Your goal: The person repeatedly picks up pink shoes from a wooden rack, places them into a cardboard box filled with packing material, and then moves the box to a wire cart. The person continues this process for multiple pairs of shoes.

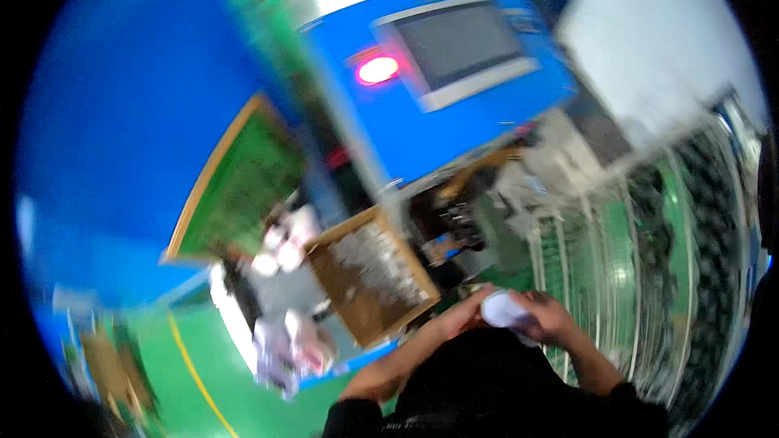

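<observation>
In front of my body, close to my dark clothing, both hands come together around a white rounded object (505, 311). Its kind is lost in the motion blur. My right hand (553, 320) is closed about its right side. From the left, my left hand (464, 316) meets it with bent fingers, partly hidden behind the object. Just left of my hands is an open cardboard box (369, 320) with many small whitish pieces inside.
Ahead rises a blue machine (422, 138) with a dark screen (458, 42) and a glowing red light (378, 70). White and pinkish bundles (296, 345) lie on a grey surface left of the box. Wire racking (617, 276) stands close on the right.
</observation>
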Demonstrator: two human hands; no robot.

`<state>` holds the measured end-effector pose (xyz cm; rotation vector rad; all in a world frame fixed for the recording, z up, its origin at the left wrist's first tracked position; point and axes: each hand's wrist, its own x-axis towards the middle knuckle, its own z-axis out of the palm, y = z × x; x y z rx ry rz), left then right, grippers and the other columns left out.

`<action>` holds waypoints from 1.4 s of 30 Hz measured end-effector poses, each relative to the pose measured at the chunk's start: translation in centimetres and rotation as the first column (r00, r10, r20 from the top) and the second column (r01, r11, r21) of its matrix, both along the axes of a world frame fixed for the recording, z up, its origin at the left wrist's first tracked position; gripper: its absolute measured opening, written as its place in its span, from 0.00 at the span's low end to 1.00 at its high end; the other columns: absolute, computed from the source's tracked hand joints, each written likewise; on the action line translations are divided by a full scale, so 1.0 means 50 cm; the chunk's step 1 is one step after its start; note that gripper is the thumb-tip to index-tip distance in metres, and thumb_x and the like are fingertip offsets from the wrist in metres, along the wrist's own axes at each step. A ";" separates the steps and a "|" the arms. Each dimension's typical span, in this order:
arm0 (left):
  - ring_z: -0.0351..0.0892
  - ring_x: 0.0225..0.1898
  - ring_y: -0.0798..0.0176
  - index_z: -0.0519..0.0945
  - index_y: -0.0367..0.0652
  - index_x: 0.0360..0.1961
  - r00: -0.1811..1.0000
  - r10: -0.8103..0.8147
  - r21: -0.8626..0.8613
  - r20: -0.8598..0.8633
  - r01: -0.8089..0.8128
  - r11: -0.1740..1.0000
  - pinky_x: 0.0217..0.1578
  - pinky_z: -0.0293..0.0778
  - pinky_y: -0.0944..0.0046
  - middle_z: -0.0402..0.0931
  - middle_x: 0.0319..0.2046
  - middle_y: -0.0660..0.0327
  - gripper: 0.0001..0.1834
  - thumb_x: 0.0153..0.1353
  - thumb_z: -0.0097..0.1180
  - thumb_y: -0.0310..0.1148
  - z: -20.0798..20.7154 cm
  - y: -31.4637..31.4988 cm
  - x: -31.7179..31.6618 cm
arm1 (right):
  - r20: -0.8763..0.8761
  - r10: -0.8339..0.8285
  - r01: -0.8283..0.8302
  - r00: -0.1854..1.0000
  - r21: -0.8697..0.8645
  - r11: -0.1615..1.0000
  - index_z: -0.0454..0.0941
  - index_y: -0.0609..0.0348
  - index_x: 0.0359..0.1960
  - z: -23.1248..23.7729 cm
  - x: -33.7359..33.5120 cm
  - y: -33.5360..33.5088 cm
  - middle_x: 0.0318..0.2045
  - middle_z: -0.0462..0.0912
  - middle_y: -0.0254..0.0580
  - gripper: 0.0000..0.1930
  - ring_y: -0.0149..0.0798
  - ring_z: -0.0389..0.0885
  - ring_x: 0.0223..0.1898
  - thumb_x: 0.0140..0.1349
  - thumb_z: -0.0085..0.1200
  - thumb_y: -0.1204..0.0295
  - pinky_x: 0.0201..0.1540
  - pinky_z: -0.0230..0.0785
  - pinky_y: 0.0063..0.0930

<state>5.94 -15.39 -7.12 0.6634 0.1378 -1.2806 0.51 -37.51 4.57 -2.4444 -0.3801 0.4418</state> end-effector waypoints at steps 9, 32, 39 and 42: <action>0.78 0.55 0.58 0.73 0.41 0.62 0.993 0.120 0.380 0.013 -0.116 0.918 0.58 0.73 0.55 0.78 0.56 0.58 0.28 0.66 0.58 0.44 0.003 0.076 -0.028 | -0.642 -0.205 0.667 0.739 0.740 0.084 0.62 0.51 0.73 -0.154 0.219 0.136 0.59 0.77 0.38 0.37 0.36 0.75 0.58 0.63 0.62 0.63 0.60 0.69 0.30; 0.79 0.48 0.61 0.76 0.32 0.58 0.905 -0.150 0.612 0.399 -0.141 0.778 0.53 0.73 0.61 0.80 0.50 0.56 0.28 0.59 0.67 0.36 0.058 -0.169 -0.080 | 0.227 -0.970 0.977 -0.088 -0.172 -0.129 0.66 0.58 0.68 -0.211 -0.338 -0.970 0.43 0.84 0.56 0.34 0.56 0.84 0.40 0.66 0.54 0.51 0.48 0.76 0.45; 0.79 0.47 0.64 0.70 0.29 0.66 0.880 0.307 0.495 0.362 -0.461 0.736 0.47 0.75 0.65 0.79 0.54 0.57 0.37 0.56 0.66 0.33 0.110 0.052 -0.168 | 0.181 -0.984 0.991 0.004 -0.135 -0.021 0.65 0.57 0.70 -0.216 -0.264 -0.984 0.56 0.80 0.56 0.36 0.53 0.78 0.56 0.65 0.54 0.50 0.59 0.68 0.43; 0.78 0.45 0.66 0.69 0.29 0.66 0.764 0.509 0.631 0.396 -0.629 0.455 0.47 0.74 0.65 0.79 0.52 0.57 0.36 0.56 0.63 0.30 0.090 0.308 -0.322 | 0.323 -0.938 0.988 0.129 -0.120 0.094 0.71 0.65 0.63 -0.257 -0.294 -0.978 0.53 0.81 0.60 0.31 0.58 0.79 0.54 0.67 0.53 0.52 0.57 0.68 0.45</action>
